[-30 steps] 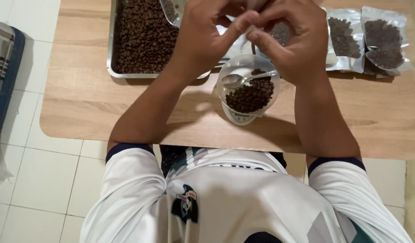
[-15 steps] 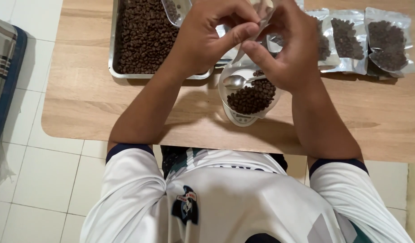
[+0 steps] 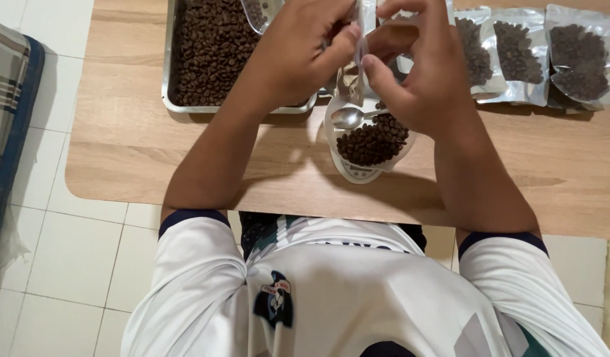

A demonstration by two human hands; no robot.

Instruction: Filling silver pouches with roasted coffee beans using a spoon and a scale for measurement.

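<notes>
Both hands pinch one small clear pouch (image 3: 359, 63), held upright above the bowl (image 3: 368, 142): left hand (image 3: 298, 56) closed on its left edge with thumb and forefinger, right hand (image 3: 417, 73) closed on its right edge. Pouch contents mostly hidden by the fingers. Directly below, the bowl is part full of coffee beans (image 3: 374, 140), a metal spoon (image 3: 351, 117) lying in it, scoop end to the left. Bowl looks to sit on a small white scale, only its front edge showing. Behind left, a steel tray (image 3: 173, 99) of beans, touching the far side of the bowl area. Behind right, three filled pouches (image 3: 536, 56) in a row, flat on the wooden tabletop (image 3: 120, 145). Tiled floor (image 3: 60, 264) at left.
</notes>
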